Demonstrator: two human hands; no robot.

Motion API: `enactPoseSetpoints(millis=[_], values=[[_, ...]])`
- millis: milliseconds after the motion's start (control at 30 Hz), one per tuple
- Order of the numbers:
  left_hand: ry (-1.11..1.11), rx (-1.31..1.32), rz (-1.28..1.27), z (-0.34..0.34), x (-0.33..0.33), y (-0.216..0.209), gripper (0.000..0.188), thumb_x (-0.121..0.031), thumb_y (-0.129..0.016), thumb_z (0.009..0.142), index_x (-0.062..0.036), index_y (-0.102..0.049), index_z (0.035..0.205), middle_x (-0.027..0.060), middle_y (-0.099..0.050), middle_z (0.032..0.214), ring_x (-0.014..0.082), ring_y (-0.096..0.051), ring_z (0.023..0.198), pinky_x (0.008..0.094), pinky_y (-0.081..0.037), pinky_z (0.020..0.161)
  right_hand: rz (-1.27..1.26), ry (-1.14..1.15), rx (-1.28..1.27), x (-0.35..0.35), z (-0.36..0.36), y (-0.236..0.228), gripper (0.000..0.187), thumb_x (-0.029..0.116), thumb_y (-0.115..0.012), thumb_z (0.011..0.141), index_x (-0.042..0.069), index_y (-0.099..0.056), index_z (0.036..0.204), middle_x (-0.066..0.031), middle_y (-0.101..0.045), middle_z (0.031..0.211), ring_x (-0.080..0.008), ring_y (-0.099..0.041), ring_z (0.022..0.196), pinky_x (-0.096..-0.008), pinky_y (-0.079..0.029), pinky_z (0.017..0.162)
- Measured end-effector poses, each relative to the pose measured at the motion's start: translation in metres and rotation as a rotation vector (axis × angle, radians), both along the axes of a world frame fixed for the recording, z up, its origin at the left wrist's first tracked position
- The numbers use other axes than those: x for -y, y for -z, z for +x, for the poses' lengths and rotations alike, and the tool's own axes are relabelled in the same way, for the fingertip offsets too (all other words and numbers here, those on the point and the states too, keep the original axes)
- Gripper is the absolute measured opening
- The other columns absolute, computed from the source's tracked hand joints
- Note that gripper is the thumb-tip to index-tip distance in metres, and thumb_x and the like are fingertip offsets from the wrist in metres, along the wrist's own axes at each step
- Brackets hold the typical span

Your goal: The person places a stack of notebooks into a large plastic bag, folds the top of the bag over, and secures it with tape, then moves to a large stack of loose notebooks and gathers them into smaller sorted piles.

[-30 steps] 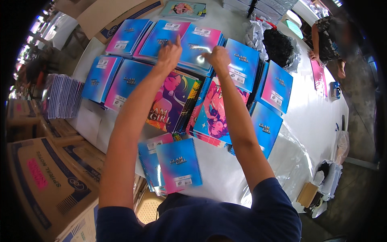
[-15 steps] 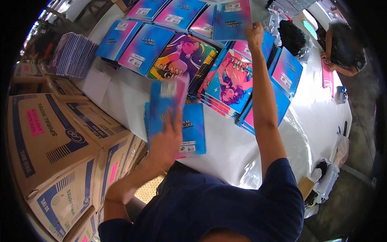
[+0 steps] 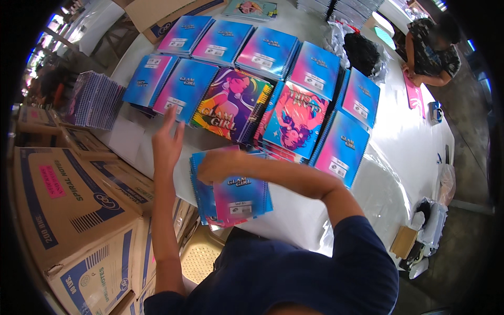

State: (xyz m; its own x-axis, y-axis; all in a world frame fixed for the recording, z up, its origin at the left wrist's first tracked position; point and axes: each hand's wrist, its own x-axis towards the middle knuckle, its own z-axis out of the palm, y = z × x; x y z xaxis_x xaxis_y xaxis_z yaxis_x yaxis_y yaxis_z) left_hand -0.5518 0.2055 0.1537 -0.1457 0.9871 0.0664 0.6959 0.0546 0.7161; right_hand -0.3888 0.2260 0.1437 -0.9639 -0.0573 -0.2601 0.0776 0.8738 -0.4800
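Observation:
My left hand (image 3: 168,142) is open, fingers stretched toward the lower edge of a pink and blue spiral notebook (image 3: 185,86) on the table. It holds nothing. My right hand (image 3: 218,165), a little blurred, is curled at the upper left corner of a blue and pink spiral notebook (image 3: 239,202). That notebook lies askew over a small pile of like notebooks (image 3: 202,202) at the table's near edge. Beyond the pile, notebook stacks stand in rows. Two show illustrated covers, one purple and yellow (image 3: 233,102), one red and blue (image 3: 294,118).
Brown cartons (image 3: 73,199) stand piled at the left, beside a yellow perforated seat (image 3: 202,254). A tall notebook stack (image 3: 94,100) is at the table's left edge. Black material in clear plastic (image 3: 362,52) lies at the back right. Another person (image 3: 433,50) works at the right.
My right hand came from the far stacks down to the near pile with a notebook. My left hand let go of its notebook there and moved up and left.

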Motion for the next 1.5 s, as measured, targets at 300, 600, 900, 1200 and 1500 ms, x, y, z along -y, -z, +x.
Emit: enactPoseSetpoints(millis=[300,600,900,1200,1500], values=[[-0.041,-0.761,0.108,0.002,-0.306,0.055,0.079,-0.049,-0.06,0.086,-0.0052,-0.03,0.144,0.0253,-0.024,0.148,0.0426,-0.021,0.139,0.0628,-0.027,0.105,0.211,0.371,-0.626,0.025,0.032,0.045,0.013,0.011,-0.058,0.079,0.007,-0.064,0.089,-0.0132,-0.054,0.113,-0.0254,-0.056,0.104,-0.0416,-0.043,0.092],[0.103,-0.872,-0.163,-0.034,-0.375,0.081,0.064,-0.019,-0.052,0.087,-0.0091,-0.027,0.146,0.0294,-0.053,0.123,0.0465,-0.056,0.108,0.0551,-0.045,0.092,-0.04,0.934,-0.576,0.039,0.141,0.038,0.023,-0.003,-0.065,0.07,0.003,-0.064,0.092,-0.0126,-0.062,0.106,-0.0303,-0.063,0.094,-0.0369,-0.053,0.074],[0.412,-0.402,0.59,-0.032,-0.175,-0.022,0.055,0.004,-0.044,0.084,-0.0256,-0.059,0.128,0.0062,-0.058,0.13,0.0292,-0.048,0.128,0.0461,-0.031,0.107,-0.309,1.355,-0.502,0.08,0.163,0.064,0.01,0.003,-0.06,0.083,0.002,-0.066,0.092,-0.0147,-0.066,0.091,-0.0295,-0.065,0.077,-0.0374,-0.051,0.068],[0.599,-0.387,0.07,-0.014,0.098,0.085,0.044,0.003,-0.047,0.085,-0.0176,-0.067,0.117,0.0086,-0.05,0.139,0.036,-0.024,0.141,0.0518,-0.015,0.113,-1.102,1.717,-0.398,0.142,0.149,0.131,0.057,0.048,-0.037,0.1,-0.002,-0.06,0.114,-0.0072,-0.064,0.1,-0.0151,-0.059,0.092,-0.0324,-0.047,0.082],[-0.107,0.111,-0.121,-0.004,0.154,0.142,0.069,-0.028,-0.061,0.089,-0.0045,-0.028,0.145,0.0233,-0.037,0.143,0.0314,-0.035,0.134,0.0412,-0.027,0.11,-1.267,1.767,-0.544,0.152,0.105,0.106,0.069,0.057,-0.05,0.092,-0.009,-0.059,0.11,-0.0081,-0.061,0.094,-0.0142,-0.054,0.088,-0.0278,-0.045,0.079]])
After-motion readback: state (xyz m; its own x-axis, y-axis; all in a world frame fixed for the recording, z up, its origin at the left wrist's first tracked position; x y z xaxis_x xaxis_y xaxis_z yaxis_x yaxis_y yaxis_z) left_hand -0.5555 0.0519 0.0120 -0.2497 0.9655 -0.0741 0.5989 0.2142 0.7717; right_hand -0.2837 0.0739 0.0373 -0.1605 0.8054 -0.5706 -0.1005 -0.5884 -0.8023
